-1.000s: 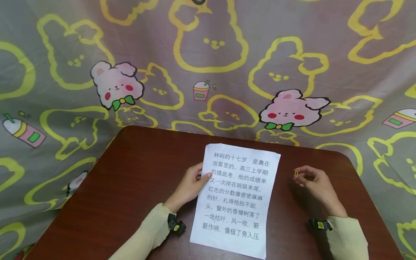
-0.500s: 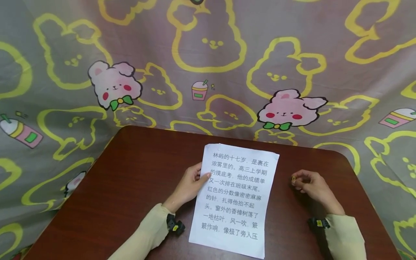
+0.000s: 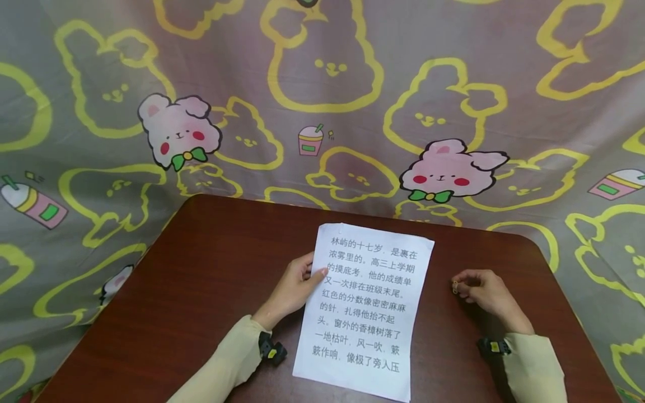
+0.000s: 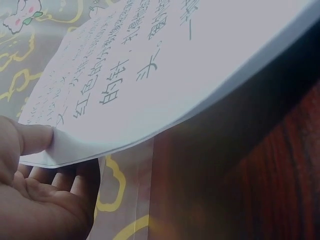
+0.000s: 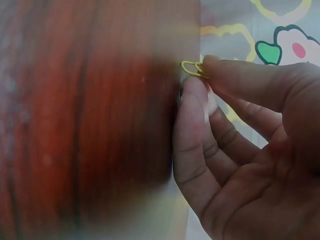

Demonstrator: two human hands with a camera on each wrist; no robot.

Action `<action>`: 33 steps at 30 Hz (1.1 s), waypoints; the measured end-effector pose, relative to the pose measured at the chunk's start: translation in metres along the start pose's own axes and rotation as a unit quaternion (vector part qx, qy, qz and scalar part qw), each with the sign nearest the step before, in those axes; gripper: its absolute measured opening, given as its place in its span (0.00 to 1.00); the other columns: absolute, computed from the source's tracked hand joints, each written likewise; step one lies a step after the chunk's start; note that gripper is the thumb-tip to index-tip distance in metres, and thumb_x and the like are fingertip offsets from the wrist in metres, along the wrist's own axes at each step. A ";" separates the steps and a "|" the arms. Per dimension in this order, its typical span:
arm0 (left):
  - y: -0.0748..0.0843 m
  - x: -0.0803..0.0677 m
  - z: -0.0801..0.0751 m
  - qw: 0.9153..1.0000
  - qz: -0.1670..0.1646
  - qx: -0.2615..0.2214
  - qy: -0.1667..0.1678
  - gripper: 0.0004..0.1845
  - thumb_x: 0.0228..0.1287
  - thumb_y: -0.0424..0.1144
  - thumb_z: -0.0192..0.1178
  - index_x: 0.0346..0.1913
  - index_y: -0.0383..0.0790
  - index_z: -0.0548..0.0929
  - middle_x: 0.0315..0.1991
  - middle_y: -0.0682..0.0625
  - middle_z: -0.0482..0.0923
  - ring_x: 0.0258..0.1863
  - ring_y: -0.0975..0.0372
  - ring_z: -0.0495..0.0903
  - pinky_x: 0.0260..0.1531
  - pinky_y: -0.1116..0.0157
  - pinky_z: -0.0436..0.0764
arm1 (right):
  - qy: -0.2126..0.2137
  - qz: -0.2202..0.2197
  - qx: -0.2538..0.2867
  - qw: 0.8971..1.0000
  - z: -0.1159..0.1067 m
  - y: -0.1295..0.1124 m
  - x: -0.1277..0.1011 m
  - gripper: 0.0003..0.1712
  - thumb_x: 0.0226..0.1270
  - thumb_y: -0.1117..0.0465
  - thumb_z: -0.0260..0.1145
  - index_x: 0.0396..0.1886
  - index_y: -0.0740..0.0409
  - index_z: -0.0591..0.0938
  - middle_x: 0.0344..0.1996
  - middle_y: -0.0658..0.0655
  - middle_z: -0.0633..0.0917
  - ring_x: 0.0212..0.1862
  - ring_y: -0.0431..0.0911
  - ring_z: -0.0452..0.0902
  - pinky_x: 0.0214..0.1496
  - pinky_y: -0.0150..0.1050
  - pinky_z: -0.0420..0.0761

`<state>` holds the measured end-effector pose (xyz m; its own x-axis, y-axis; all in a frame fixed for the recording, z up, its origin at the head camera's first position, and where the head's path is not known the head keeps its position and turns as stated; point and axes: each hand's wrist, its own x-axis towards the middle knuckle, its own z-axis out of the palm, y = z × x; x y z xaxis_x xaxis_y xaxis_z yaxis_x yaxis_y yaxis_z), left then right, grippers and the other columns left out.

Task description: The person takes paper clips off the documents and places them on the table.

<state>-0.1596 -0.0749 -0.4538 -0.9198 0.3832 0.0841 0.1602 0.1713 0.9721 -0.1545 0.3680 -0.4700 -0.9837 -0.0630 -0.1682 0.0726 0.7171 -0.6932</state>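
My left hand [image 3: 290,288] grips printed paper [image 3: 370,313] by its left edge, thumb on the printed face and fingers behind it. In the left wrist view the paper [image 4: 165,85] bows away from the thumb, and its edge shows more than one layer. To the right of the paper, my right hand [image 3: 489,294] pinches a small yellow paper clip [image 3: 456,287] between thumb and fingertip. One wire loop of the paper clip [image 5: 189,67] sticks out past the fingertips in the right wrist view. The paper clip and the paper are apart.
A dark red-brown wooden table [image 3: 201,268] with rounded far corners lies under both hands. Behind it hangs a cloth [image 3: 342,123] printed with yellow outlines and pink rabbits. Each wrist wears a small black camera, such as the left camera [image 3: 272,348].
My right hand has moved slightly down toward me with the paper clip, which has turned in its fingers. The left hand and the paper stay nearly still.
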 end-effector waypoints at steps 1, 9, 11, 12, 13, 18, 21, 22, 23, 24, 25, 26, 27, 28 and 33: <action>0.000 0.000 0.000 1.000 0.001 0.000 -0.002 0.19 0.80 0.33 0.55 0.68 0.36 0.76 0.44 0.34 0.88 0.31 0.55 0.89 0.28 0.62 0.88 | 0.000 0.001 0.000 1.000 0.000 0.000 0.000 0.09 0.72 0.71 0.65 0.47 0.71 0.86 0.34 0.59 0.88 0.30 0.39 0.82 0.31 0.34 0.86; 0.001 -0.002 0.001 1.000 -0.009 -0.004 0.001 0.18 0.80 0.33 0.55 0.68 0.40 0.77 0.43 0.38 0.89 0.30 0.59 0.88 0.28 0.62 0.88 | -0.006 0.005 0.011 1.000 -0.001 0.003 0.001 0.09 0.73 0.70 0.65 0.47 0.73 0.85 0.34 0.59 0.88 0.29 0.40 0.82 0.31 0.34 0.86; 0.000 -0.001 0.001 1.000 -0.006 -0.005 0.001 0.18 0.80 0.33 0.55 0.68 0.38 0.77 0.43 0.37 0.89 0.29 0.59 0.89 0.27 0.61 0.88 | -0.007 0.006 0.008 1.000 -0.001 0.004 0.001 0.09 0.73 0.70 0.65 0.48 0.73 0.84 0.34 0.60 0.89 0.29 0.40 0.82 0.31 0.34 0.86; 0.000 -0.001 0.001 1.000 -0.004 -0.006 0.001 0.18 0.80 0.32 0.55 0.68 0.38 0.77 0.43 0.36 0.89 0.30 0.58 0.89 0.27 0.62 0.88 | -0.008 0.006 0.006 1.000 -0.001 0.004 0.001 0.10 0.73 0.70 0.65 0.48 0.73 0.84 0.34 0.60 0.89 0.29 0.41 0.82 0.31 0.34 0.85; 0.000 -0.001 0.001 1.000 -0.003 -0.006 0.000 0.18 0.80 0.32 0.55 0.68 0.37 0.77 0.43 0.36 0.89 0.30 0.58 0.89 0.27 0.62 0.88 | -0.008 0.006 0.004 1.000 -0.001 0.004 0.001 0.10 0.73 0.70 0.65 0.48 0.73 0.84 0.34 0.60 0.89 0.29 0.41 0.81 0.31 0.34 0.85; -0.001 0.000 0.001 1.000 -0.001 0.000 0.000 0.18 0.80 0.33 0.55 0.67 0.36 0.77 0.44 0.34 0.88 0.30 0.56 0.88 0.28 0.63 0.87 | -0.009 0.009 -0.003 1.000 0.000 0.004 0.001 0.10 0.73 0.68 0.66 0.47 0.72 0.85 0.33 0.59 0.89 0.29 0.42 0.81 0.31 0.34 0.85; -0.001 0.000 0.001 1.000 0.001 0.000 0.000 0.18 0.80 0.32 0.55 0.67 0.35 0.77 0.44 0.33 0.88 0.31 0.55 0.88 0.28 0.63 0.87 | -0.009 0.008 -0.002 1.000 0.000 0.004 0.001 0.10 0.73 0.68 0.66 0.47 0.72 0.84 0.33 0.59 0.89 0.29 0.42 0.81 0.31 0.34 0.85; -0.001 0.000 0.001 1.000 0.002 -0.001 -0.001 0.18 0.80 0.32 0.55 0.68 0.35 0.77 0.44 0.33 0.88 0.31 0.55 0.88 0.28 0.63 0.88 | -0.009 0.008 -0.001 1.000 0.000 0.003 0.001 0.10 0.72 0.68 0.66 0.47 0.72 0.84 0.33 0.59 0.89 0.29 0.42 0.82 0.31 0.34 0.85; -0.001 0.000 0.001 1.000 0.002 -0.002 -0.002 0.18 0.80 0.32 0.55 0.68 0.35 0.77 0.44 0.33 0.88 0.31 0.55 0.89 0.28 0.63 0.88 | -0.010 0.008 0.000 1.000 -0.001 0.003 0.001 0.10 0.72 0.69 0.66 0.47 0.72 0.84 0.33 0.59 0.89 0.29 0.41 0.82 0.31 0.34 0.85; -0.001 0.000 0.001 1.000 0.002 -0.002 -0.002 0.18 0.80 0.32 0.55 0.68 0.35 0.77 0.44 0.33 0.88 0.31 0.55 0.88 0.28 0.63 0.88 | -0.009 0.009 0.001 1.000 -0.001 0.003 0.001 0.10 0.72 0.69 0.66 0.47 0.72 0.84 0.33 0.59 0.89 0.29 0.41 0.81 0.31 0.34 0.85; -0.001 0.000 0.001 1.000 0.002 -0.002 -0.002 0.18 0.80 0.32 0.55 0.68 0.35 0.77 0.44 0.33 0.88 0.31 0.56 0.88 0.28 0.63 0.88 | -0.010 0.009 0.001 1.000 -0.001 0.003 0.001 0.10 0.72 0.69 0.66 0.47 0.72 0.84 0.33 0.59 0.89 0.29 0.41 0.81 0.31 0.34 0.85; -0.001 0.000 0.001 1.000 0.002 -0.002 -0.002 0.19 0.80 0.32 0.55 0.68 0.36 0.77 0.44 0.33 0.88 0.31 0.56 0.88 0.28 0.63 0.88 | -0.010 0.010 0.001 1.000 -0.001 0.003 0.001 0.10 0.72 0.69 0.66 0.48 0.72 0.84 0.33 0.59 0.89 0.29 0.41 0.81 0.31 0.34 0.85; -0.001 0.000 0.001 1.000 0.002 -0.003 -0.002 0.19 0.80 0.32 0.55 0.68 0.36 0.77 0.44 0.34 0.88 0.30 0.56 0.88 0.28 0.63 0.88 | -0.011 0.011 0.002 1.000 -0.001 0.003 0.001 0.10 0.72 0.69 0.66 0.48 0.72 0.84 0.33 0.59 0.89 0.30 0.42 0.81 0.31 0.34 0.85; -0.001 0.000 0.001 1.000 0.001 -0.003 -0.002 0.19 0.80 0.32 0.55 0.68 0.36 0.77 0.44 0.34 0.88 0.30 0.57 0.88 0.28 0.63 0.88 | -0.012 0.011 0.002 1.000 -0.001 0.003 0.001 0.10 0.72 0.69 0.66 0.48 0.72 0.84 0.33 0.58 0.89 0.30 0.42 0.81 0.31 0.34 0.85; -0.001 0.000 0.001 1.000 0.003 -0.002 -0.002 0.18 0.79 0.32 0.56 0.68 0.36 0.77 0.44 0.34 0.88 0.30 0.58 0.88 0.28 0.63 0.88 | -0.012 0.013 0.001 1.000 -0.001 0.002 0.000 0.11 0.73 0.68 0.65 0.49 0.73 0.83 0.33 0.58 0.88 0.30 0.43 0.82 0.31 0.34 0.85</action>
<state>-0.1590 -0.0742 -0.4555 -0.9177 0.3872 0.0891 0.1645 0.1662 0.9723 -0.1544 0.3704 -0.4706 -0.9772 -0.0605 -0.2033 0.0988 0.7180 -0.6890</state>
